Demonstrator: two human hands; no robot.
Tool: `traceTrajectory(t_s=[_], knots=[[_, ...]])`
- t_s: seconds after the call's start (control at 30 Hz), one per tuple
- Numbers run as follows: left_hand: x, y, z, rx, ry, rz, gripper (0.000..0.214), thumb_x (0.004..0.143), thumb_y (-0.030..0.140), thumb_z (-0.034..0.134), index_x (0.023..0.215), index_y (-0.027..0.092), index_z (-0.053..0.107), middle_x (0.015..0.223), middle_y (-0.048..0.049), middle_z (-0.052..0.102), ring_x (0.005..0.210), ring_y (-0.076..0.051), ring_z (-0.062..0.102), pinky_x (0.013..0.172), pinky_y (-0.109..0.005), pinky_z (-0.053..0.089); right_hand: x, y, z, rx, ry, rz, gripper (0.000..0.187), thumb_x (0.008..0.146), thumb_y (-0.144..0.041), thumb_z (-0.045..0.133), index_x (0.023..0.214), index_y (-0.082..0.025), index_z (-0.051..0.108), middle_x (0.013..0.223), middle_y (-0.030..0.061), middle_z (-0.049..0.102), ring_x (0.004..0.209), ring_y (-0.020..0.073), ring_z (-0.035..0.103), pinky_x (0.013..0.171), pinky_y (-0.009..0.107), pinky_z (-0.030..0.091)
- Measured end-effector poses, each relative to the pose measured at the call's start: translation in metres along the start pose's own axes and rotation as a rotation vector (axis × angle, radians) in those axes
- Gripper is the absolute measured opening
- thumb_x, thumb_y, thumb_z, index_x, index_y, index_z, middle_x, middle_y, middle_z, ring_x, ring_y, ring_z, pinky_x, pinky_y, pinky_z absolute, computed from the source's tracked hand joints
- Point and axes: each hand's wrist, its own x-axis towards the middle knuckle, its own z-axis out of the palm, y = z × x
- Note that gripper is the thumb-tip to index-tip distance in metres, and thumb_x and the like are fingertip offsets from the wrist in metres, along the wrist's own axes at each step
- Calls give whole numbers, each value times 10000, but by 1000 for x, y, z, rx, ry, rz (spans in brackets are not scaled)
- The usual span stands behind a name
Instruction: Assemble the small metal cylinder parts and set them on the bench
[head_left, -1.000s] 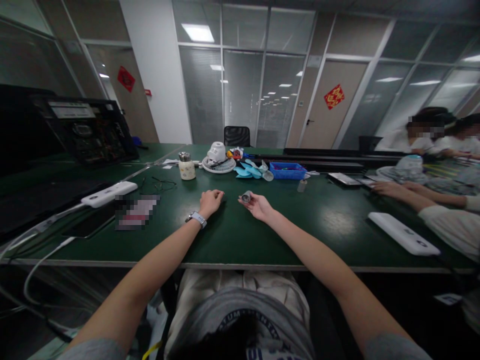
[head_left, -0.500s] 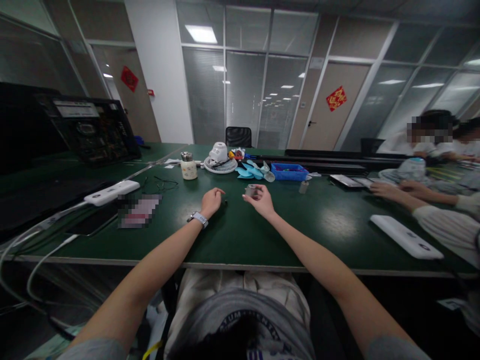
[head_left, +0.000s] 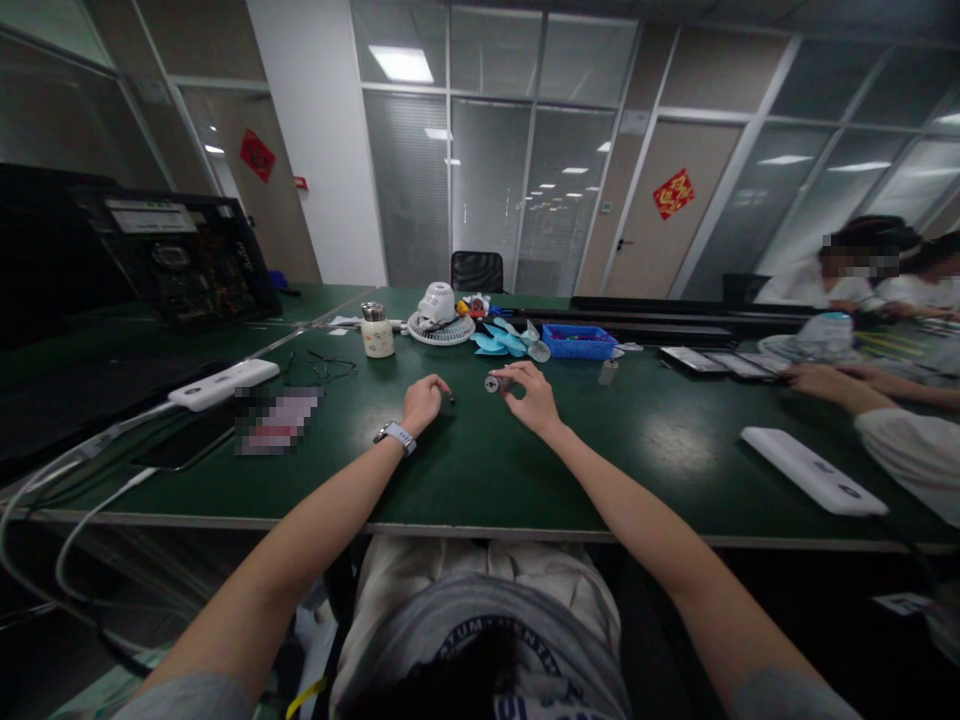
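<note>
My right hand (head_left: 534,400) is closed, pinching a small silver cylindrical motor (head_left: 493,383) between thumb and fingers above the table. The motor lies on its side, its round end with dark marks facing left and toward me. My left hand (head_left: 424,405), with a watch at the wrist, rests on the table to the left with fingers loosely bent and the index finger stretched out. It holds nothing that I can see. A tiny dark piece (head_left: 451,400) is close by its fingertips. A second small metal cylinder (head_left: 608,373) stands farther right.
Beyond my hands are a white fan (head_left: 437,310), light blue fan blades (head_left: 501,340), a blue tray (head_left: 578,341) and a cream bottle (head_left: 378,335). White power strips (head_left: 225,386) lie left and right (head_left: 811,472). A co-worker's hands (head_left: 825,385) are at the right.
My right hand has turned the motor from upright onto its side, so its end face shows. My left hand has barely moved. The co-worker's hands have shifted right.
</note>
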Motion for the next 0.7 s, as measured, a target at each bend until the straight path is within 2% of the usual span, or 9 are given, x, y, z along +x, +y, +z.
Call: traceTrajectory(t_s=[0.1, 0.17, 0.3, 0.4, 0.47, 0.6, 0.7], knots=[[0, 1, -1, 3, -3, -12, 349, 765, 132, 355, 792, 208, 695, 724, -27, 683, 665, -175, 588, 634, -253, 407, 0, -3, 4, 181, 55, 106, 369, 730, -159, 676, 1082, -271, 675, 1117, 47, 618, 1074, 225, 572, 983, 406, 427], [-1, 3, -2, 5, -7, -16, 341, 760, 132, 361, 784, 206, 693, 733, -29, 688, 673, -176, 590, 637, -254, 407, 1, -7, 9, 356, 97, 216, 419, 702, -214, 723, 1113, -260, 657, 1117, 41, 640, 1054, 208, 590, 987, 382, 436], [0, 3, -2, 8, -33, -26, 307, 745, 135, 382, 738, 207, 681, 760, -33, 700, 697, -181, 597, 632, -258, 404, 5, -14, 19, 738, 150, 577, 504, 689, -206, 740, 1173, -196, 601, 1010, 43, 693, 939, 172, 647, 917, 336, 494], [1, 2, 0, 22, -47, -39, 290, 740, 141, 397, 726, 212, 678, 750, -31, 702, 694, -180, 598, 620, -255, 402, 7, -18, 24, 951, 187, 833, 458, 733, -142, 701, 1168, -192, 564, 928, 23, 709, 865, 145, 674, 852, 289, 522], [2, 1, 0, 38, -47, -49, 284, 735, 142, 404, 726, 215, 679, 747, -31, 703, 696, -181, 599, 618, -254, 402, 8, -21, 23, 1048, 185, 968, 363, 771, -132, 670, 1111, -200, 564, 878, 12, 712, 821, 134, 687, 812, 265, 531], [2, 1, 1, 46, -46, -51, 284, 729, 134, 407, 730, 218, 679, 757, -28, 704, 711, -182, 604, 626, -253, 405, 8, -24, 20, 1164, 95, 1071, 63, 869, -205, 575, 927, -187, 592, 891, 42, 715, 847, 150, 700, 788, 263, 537], [2, 1, 0, 39, -42, -51, 287, 731, 128, 407, 745, 221, 678, 755, -31, 701, 711, -186, 607, 626, -259, 408, 7, -25, 19, 1154, 63, 1110, 78, 893, -240, 545, 863, -184, 591, 847, 59, 717, 827, 166, 703, 769, 280, 547]])
